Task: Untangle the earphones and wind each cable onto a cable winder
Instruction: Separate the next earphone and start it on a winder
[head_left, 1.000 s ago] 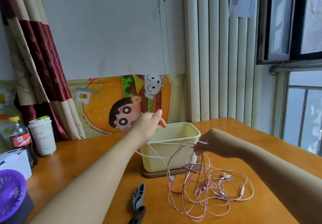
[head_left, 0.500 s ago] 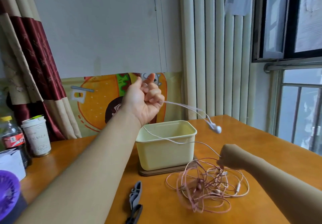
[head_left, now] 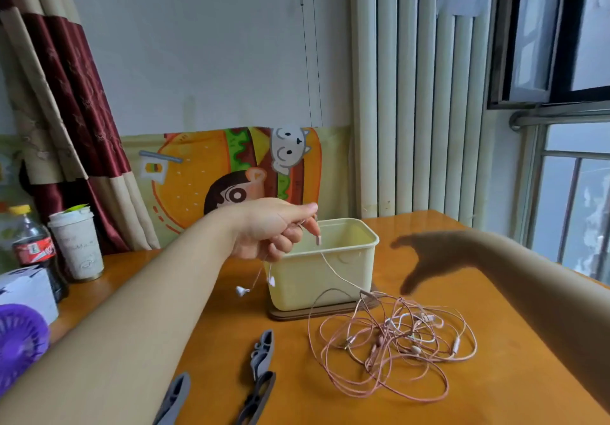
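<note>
The left hand's fingers are curled, pinching a white earphone cable over the left rim of the yellow tub. Two earbuds hang straight down from the grip, left of the tub. The cable's long run slants down and right across the tub's front into the pink earphone tangle on the bench. The right hand, blurred, hovers above the tangle with its fingers spread wide, holding nothing. Bare bench lies right of the tangle and nearer than it. Three cable winders lie left of the tangle, long axes running near to far. A cola bottle and paper cup crowd the bench's far-left side.
</note>
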### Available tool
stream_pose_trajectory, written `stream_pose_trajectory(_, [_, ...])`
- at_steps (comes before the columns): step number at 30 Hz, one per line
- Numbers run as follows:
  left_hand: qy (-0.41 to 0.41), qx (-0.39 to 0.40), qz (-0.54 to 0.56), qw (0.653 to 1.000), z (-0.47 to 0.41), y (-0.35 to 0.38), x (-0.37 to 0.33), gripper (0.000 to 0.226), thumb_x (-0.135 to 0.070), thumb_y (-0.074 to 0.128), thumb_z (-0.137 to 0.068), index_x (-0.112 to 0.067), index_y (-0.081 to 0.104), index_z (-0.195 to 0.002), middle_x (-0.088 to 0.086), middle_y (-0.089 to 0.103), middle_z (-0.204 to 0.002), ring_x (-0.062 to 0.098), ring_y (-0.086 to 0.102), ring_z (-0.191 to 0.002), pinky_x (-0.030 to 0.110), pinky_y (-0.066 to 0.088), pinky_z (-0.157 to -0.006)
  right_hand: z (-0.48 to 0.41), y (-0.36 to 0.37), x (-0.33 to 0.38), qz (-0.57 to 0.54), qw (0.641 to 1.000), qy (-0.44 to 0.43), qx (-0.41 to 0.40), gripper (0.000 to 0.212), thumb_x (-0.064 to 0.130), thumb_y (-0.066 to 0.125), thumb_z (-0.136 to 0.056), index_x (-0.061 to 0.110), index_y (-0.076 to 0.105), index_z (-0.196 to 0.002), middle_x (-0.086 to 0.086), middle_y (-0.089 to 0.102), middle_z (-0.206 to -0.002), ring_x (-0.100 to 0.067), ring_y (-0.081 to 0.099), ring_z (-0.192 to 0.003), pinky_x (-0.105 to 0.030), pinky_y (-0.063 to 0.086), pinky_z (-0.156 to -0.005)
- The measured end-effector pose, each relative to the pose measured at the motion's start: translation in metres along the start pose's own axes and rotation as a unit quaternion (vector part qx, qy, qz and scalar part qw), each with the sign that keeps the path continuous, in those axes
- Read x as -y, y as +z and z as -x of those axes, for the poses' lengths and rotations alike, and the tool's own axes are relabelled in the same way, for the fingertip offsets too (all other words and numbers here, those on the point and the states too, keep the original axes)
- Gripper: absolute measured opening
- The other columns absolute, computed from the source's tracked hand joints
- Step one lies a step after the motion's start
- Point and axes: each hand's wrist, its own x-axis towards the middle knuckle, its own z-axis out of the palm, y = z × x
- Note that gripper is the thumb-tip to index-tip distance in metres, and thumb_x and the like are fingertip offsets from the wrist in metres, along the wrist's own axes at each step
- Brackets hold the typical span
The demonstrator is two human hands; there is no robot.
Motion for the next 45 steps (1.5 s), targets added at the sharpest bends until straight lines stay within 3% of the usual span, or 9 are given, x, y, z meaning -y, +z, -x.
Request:
stream_pose_trajectory(3, [0.029,0.001,-0.111,0.993,0.002,0.003,0.002,0.029,-0.034,0.045,-0.102,-0.015,0.063,-0.089,-0.009,0.034,-0.057,0.004,0.027,-0.045,0.017,0.027,-0.045,0.013,-0.008,0.048,-0.124,0.974,-0.144,-0.120,0.090,0.043,0.075,-0.075,0.027,0.024,-0.148,0.006,0.034,-0.151,-0.013,0.035,-0.135,-0.029,0.029,-0.109])
stream_pose_trajectory(7, [0.078,0.012,-0.165,0.983,0.007,0.010,0.005,0.031,-0.033,0.045,-0.102,-0.016,0.060,-0.081,-0.008,0.037,-0.057,0.005,0.031,-0.046,0.018,0.029,-0.048,0.015,0.000,0.091,-0.288,0.920,-0.242,-0.104,0.053,0.028,0.073,-0.081,0.019,0.051,-0.128,0.002,0.062,-0.118,-0.013,0.058,-0.110,-0.034,0.045,-0.102])
stream_pose_trajectory(10, [0.095,0.016,-0.138,0.986,0.015,0.006,0.020,0.026,-0.031,0.045,-0.102,-0.016,0.064,-0.091,-0.008,0.037,-0.060,0.005,0.032,-0.049,0.017,0.036,-0.051,0.013,0.008,0.097,-0.409,0.879,-0.238,-0.056,0.026,0.016,0.068,-0.085,0.008,0.061,-0.108,-0.007,0.067,-0.086,-0.021,0.067,-0.080,-0.032,0.057,-0.079])
stream_pose_trajectory(14, [0.102,-0.031,-0.077,0.991,0.023,-0.007,0.052,0.022,-0.029,0.049,-0.100,-0.017,0.067,-0.101,-0.013,0.035,-0.053,0.004,0.035,-0.049,0.023,0.050,-0.070,0.008,0.023,0.094,-0.467,0.858,-0.213,-0.028,0.030,0.033,0.068,-0.077,0.008,0.065,-0.091,-0.001,0.046,-0.063,-0.010,0.041,-0.053,-0.023,0.037,-0.052])
stream_pose_trajectory(22, [0.071,-0.115,-0.167,0.977,0.020,-0.001,0.116,0.027,-0.035,0.040,-0.103,-0.028,0.064,-0.093,-0.004,0.055,-0.075,0.010,0.054,-0.073,0.017,0.046,-0.065,0.010,0.008,0.078,-0.607,0.758,-0.214,-0.109,0.016,0.024,0.061,-0.082,0.009,0.062,-0.080,0.004,0.039,-0.054,-0.008,0.034,-0.050,-0.017,0.029,-0.046])
stream_pose_trajectory(30, [-0.033,-0.037,-0.379,0.924,0.027,0.029,0.154,0.022,-0.035,0.053,-0.098,-0.025,0.064,-0.115,-0.007,0.063,-0.115,0.006,0.054,-0.093,0.022,0.042,-0.078,0.015,0.010,0.086,-0.553,0.784,-0.221,-0.176,0.018,0.024,0.057,-0.094,0.011,0.064,-0.083,-0.003,0.040,-0.059,-0.012,0.035,-0.052,-0.021,0.030,-0.049])
stream_pose_trajectory(35, [-0.137,0.035,-0.491,0.860,0.031,0.057,0.165,0.055,-0.053,0.066,-0.084,-0.017,0.052,-0.123,0.001,0.054,-0.119,0.016,0.052,-0.098,0.026,0.040,-0.074,0.022,0.007,0.086,-0.503,0.818,-0.216,-0.175,0.019,0.026,0.058,-0.093,0.011,0.066,-0.084,0.000,0.044,-0.059,-0.009,0.035,-0.052,-0.020,0.031,-0.049])
stream_pose_trajectory(41, [-0.163,0.068,-0.485,0.857,0.029,0.052,0.156,0.032,-0.027,0.067,-0.089,-0.014,0.059,-0.117,0.008,0.065,-0.118,0.023,0.067,-0.090,0.022,0.044,-0.060,0.036,0.009,0.092,-0.388,0.876,-0.220,-0.181,0.020,0.031,0.060,-0.090,0.014,0.068,-0.082,0.002,0.052,-0.061,-0.014,0.042,-0.059,-0.025,0.035,-0.054])
stream_pose_trajectory(45, [-0.129,0.014,-0.334,0.934,0.036,0.024,0.130,0.019,-0.016,0.059,-0.091,-0.014,0.066,-0.109,0.010,0.070,-0.101,0.016,0.062,-0.072,0.028,0.058,-0.070,0.039,0.001,0.090,-0.348,0.874,-0.212,-0.263,0.020,0.034,0.061,-0.090,0.019,0.068,-0.079,0.003,0.053,-0.061,-0.005,0.043,-0.054,-0.018,0.035,-0.052])
